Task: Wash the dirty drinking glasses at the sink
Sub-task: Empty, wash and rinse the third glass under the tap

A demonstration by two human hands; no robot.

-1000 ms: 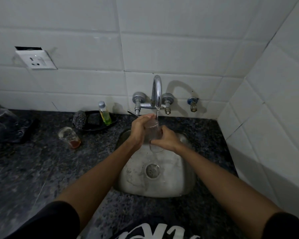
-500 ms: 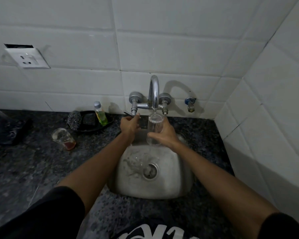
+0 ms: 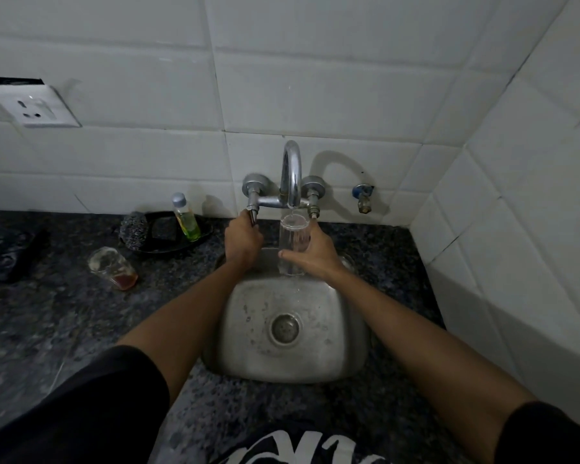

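A clear glass [image 3: 293, 244] is held upright over the back of the sink [image 3: 315, 360], its open mouth directly under the tap spout [image 3: 291, 169], placed there to catch water. A thin trickle seems to fall into it, though it is faint. The right hand [image 3: 310, 254] wraps the glass from the right side, fingers [image 3: 290, 255] curled round the lower body and thumb behind, a grip that keeps the rim free and the glass steady under the flow.

The left hand [image 3: 241, 241] reaches up to the left tap handle [image 3: 252, 212], fingers closed on it. Most likely it is adjusting the water, but whether opening or closing cannot be told.

Below the glass the steel sink is empty and damp, with the drain [image 3: 284, 328] in the middle, so any spill runs straight away.

On the dark speckled worktop [image 3: 64, 323], left of the sink and well apart from it, stands a second glass [image 3: 111, 267] with a reddish-brown residue at the bottom. It looks unwashed and probably waits its turn. Behind it, near the wall, a black tray [image 3: 168, 241] holds a scrubber [image 3: 134, 227] and a small bottle [image 3: 185, 217] of yellow-green liquid, likely soap, within reach of the left hand.

White tiles cover the wall, with a socket [image 3: 37, 107] at upper left and a small valve [image 3: 364, 197] right of the tap. Both forearms are bare, in dark short sleeves.
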